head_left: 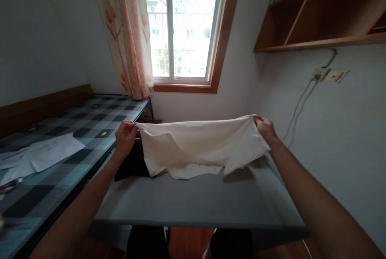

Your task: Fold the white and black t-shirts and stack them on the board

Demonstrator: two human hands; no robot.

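A cream-white piece of cloth [196, 142] is stretched between my two hands above the grey table, its top edge nearly straight and its lower part folded and hanging. My left hand [126, 135] pinches the upper left corner. At the upper right corner, my right hand [265, 127] grips the fabric between thumb and fingers. The cloth's lower edge hangs close to the tabletop; whether it touches is hard to tell. Behind its left end, partly hidden, lies a black cloth-like item [134, 162] on the table.
The grey table [193, 202] spans the front. To the left stands a bed with a checked cover [69, 118], holding white papers [45, 154]. A window [187, 25] with a flowered curtain [129, 33] is ahead. At right are a wooden shelf [319, 42] and a wall socket with cable [321, 75].
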